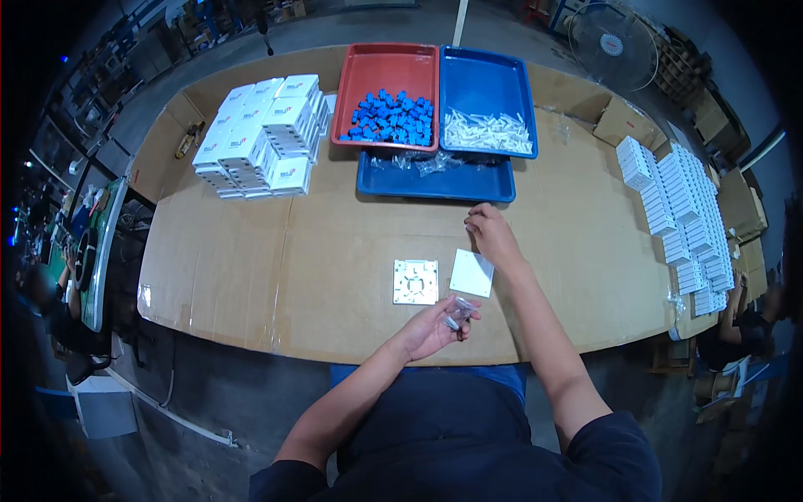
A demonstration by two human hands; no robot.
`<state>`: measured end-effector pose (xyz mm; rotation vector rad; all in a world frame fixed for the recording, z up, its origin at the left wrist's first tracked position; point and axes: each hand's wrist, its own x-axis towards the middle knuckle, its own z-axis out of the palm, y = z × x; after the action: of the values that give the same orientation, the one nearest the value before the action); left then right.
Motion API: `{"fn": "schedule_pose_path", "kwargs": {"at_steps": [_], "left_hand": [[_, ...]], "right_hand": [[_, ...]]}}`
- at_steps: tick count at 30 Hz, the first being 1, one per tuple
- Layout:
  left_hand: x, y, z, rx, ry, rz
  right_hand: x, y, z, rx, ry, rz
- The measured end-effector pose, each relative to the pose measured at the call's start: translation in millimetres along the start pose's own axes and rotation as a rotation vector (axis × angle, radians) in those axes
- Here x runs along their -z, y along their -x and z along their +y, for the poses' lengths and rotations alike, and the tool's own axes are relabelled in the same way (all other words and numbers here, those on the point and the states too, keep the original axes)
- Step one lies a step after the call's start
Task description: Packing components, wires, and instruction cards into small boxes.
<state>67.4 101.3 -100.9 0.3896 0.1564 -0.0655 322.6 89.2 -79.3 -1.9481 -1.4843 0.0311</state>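
Note:
In my left hand, low over the near edge of the table, a small clear plastic bag rests between thumb and fingers. What the bag contains is too small to make out. My right hand is reached forward, just short of the lower blue tray, its fingertips pinched together. Anything between those fingertips is hidden. A plain white square plate lies on the cardboard between my hands. To its left is a white square frame with cut-outs around its middle.
A red tray holds blue parts. Beside it, a blue tray carries white plugs. Clear bags lie in the lower tray. White boxes are stacked at left; more white stacks stand right. Other people sit at both sides.

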Motion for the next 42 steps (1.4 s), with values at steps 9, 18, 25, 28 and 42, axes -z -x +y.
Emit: {"fn": "schedule_pose_path", "kwargs": {"at_steps": [9, 18, 25, 28, 42], "left_hand": [[6.7, -2.0, -2.7, -0.004, 0.012, 0.002], [4.5, -3.5, 0.5, -0.01, -0.022, 0.03], [-3.5, -4.3, -2.4, -0.051, -0.073, 0.085], [-6.9, -4.0, -0.1, -0.054, -0.077, 0.086], [-3.7, -0.3, -2.0, -0.049, -0.033, 0.055]], "right_hand": [[65.6, 16.6, -63.7, -0.512, -1.202, 0.169], [74.3, 65.8, -78.6, -0.547, -1.04, 0.027], [77.9, 107.5, -98.7, -0.566, -0.76, -0.152], [80.3, 105.5, -98.5, -0.52, -0.643, -0.224], [71.1, 90.1, -89.0, -0.134, -0.616, -0.565]]}}
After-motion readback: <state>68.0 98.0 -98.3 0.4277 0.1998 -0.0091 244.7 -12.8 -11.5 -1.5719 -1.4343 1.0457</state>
